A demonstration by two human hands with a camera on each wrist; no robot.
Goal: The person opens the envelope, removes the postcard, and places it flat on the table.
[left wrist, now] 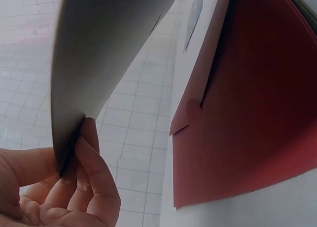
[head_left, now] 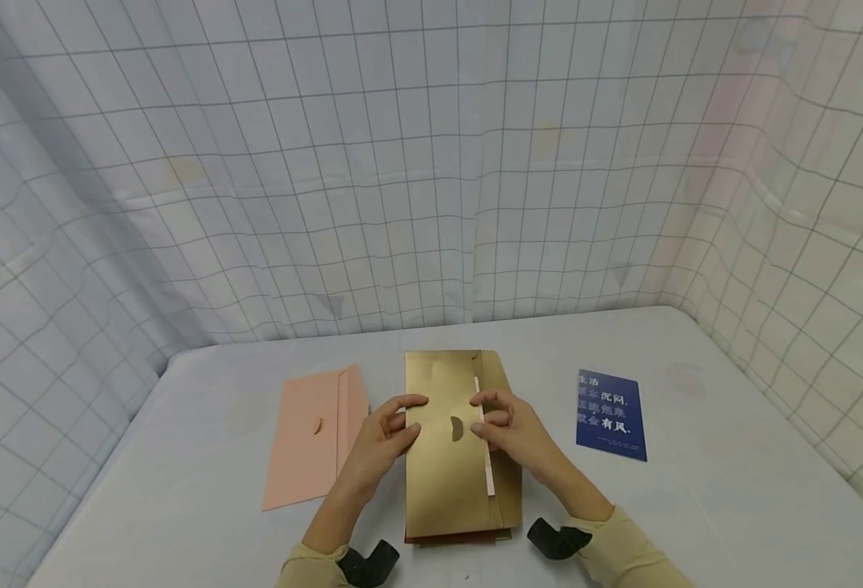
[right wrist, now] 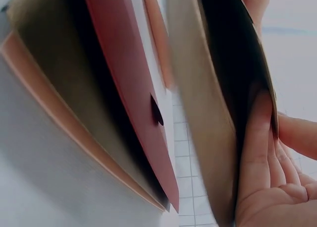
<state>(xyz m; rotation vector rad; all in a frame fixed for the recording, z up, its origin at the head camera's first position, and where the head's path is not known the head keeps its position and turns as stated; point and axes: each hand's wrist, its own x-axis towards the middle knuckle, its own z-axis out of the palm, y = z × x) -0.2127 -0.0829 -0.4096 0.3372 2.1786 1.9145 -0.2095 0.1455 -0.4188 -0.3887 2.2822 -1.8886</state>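
A gold envelope (head_left: 434,482) with a half-moon notch is held above a stack of envelopes, its flap side to the right. My left hand (head_left: 380,441) pinches its left edge between thumb and fingers. At the opening on the right edge is my right hand (head_left: 515,433). In the right wrist view, the fingers (right wrist: 257,152) of that hand reach inside the dark opening while the thumb stays outside, pinching the front panel. A narrow white strip (head_left: 490,480) shows along the opening in the head view. Directly below lies a red envelope (left wrist: 247,113), top of the stack.
To the left, a pink envelope (head_left: 300,449) lies on the white table (head_left: 203,441), its flap spread to the right. A dark blue card (head_left: 611,437) with white writing lies at the right. Gridded white curtains (head_left: 431,163) surround the table's back and sides.
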